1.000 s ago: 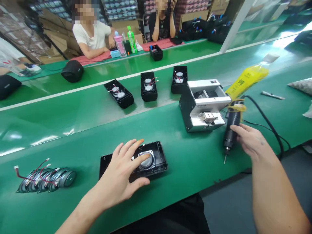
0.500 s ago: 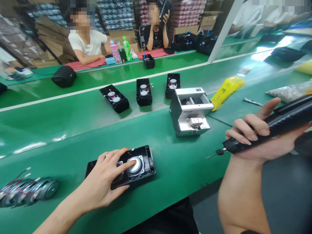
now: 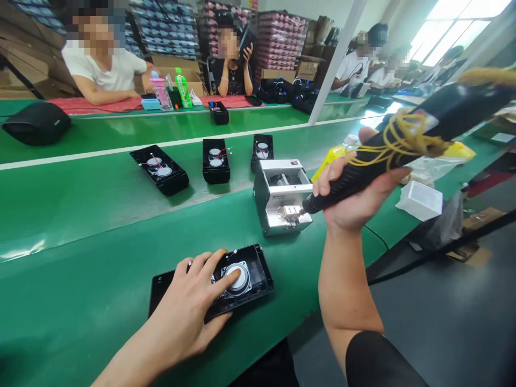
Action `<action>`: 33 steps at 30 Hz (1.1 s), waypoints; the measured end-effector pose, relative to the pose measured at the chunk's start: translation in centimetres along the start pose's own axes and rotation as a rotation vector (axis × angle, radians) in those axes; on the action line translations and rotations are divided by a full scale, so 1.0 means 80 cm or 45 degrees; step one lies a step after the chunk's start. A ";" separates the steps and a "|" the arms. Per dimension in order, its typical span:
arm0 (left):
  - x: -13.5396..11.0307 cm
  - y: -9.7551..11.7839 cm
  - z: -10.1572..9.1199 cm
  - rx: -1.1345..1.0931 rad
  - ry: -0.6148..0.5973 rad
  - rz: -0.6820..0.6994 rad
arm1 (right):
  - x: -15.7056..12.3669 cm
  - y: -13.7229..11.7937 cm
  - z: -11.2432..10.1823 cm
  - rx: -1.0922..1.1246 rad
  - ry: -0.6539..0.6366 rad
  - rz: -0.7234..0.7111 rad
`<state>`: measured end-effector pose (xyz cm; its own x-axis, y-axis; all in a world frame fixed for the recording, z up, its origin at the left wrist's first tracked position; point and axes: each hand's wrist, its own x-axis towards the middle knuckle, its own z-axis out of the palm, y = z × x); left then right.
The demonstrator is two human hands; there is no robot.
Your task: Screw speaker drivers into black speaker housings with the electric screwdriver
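Observation:
My left hand (image 3: 189, 301) holds a black speaker housing (image 3: 260, 266) on the green bench, thumb along the near side and fingers over the top. Its index fingertip rests on a round speaker driver (image 3: 243, 282) set inside the housing. A second driver is mostly hidden under the fingers. In my right hand (image 3: 355, 201) is a black electric screwdriver (image 3: 358, 172) with yellow bands wound around its body. The tool's front end points down at the pick-up block of a silver screw feeder (image 3: 287, 191); whether the bit touches a screw cannot be made out.
Beyond my bench, housings with wired drivers (image 3: 161, 171), (image 3: 216, 161) and another housing (image 3: 262, 150) lie on the green belt. A yellow bottle (image 3: 332, 161) stands behind the feeder. A white box (image 3: 421, 200) sits at right. Several people work across the line.
My right hand has brought the screwdriver from the right over to the feeder's front. My left hand stays on the housing, finger on the driver. The view has turned right.

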<state>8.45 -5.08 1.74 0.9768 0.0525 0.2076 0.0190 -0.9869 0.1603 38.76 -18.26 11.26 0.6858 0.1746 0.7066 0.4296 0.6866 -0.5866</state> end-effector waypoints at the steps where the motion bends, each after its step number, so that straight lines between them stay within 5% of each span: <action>1: 0.002 0.002 0.001 0.001 0.001 -0.003 | -0.003 0.006 0.001 -0.005 0.013 0.009; 10: 0.000 0.003 -0.003 0.040 0.006 0.002 | -0.018 0.031 -0.012 -0.091 -0.070 0.121; 22: -0.009 0.005 0.001 0.010 0.001 -0.048 | -0.029 0.004 -0.015 -0.095 -0.098 0.166; 29: 0.000 0.006 -0.013 -0.017 -0.108 -0.044 | -0.035 -0.050 0.038 0.143 -0.201 0.314; 33: 0.001 0.005 -0.014 0.011 -0.137 -0.032 | -0.060 -0.037 0.075 0.321 -0.236 0.446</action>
<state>8.27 -5.28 2.88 0.9933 0.0606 0.0984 0.0448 -0.9869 0.1553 30.68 -16.92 11.99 0.6375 0.5342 0.5552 0.0188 0.7096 -0.7043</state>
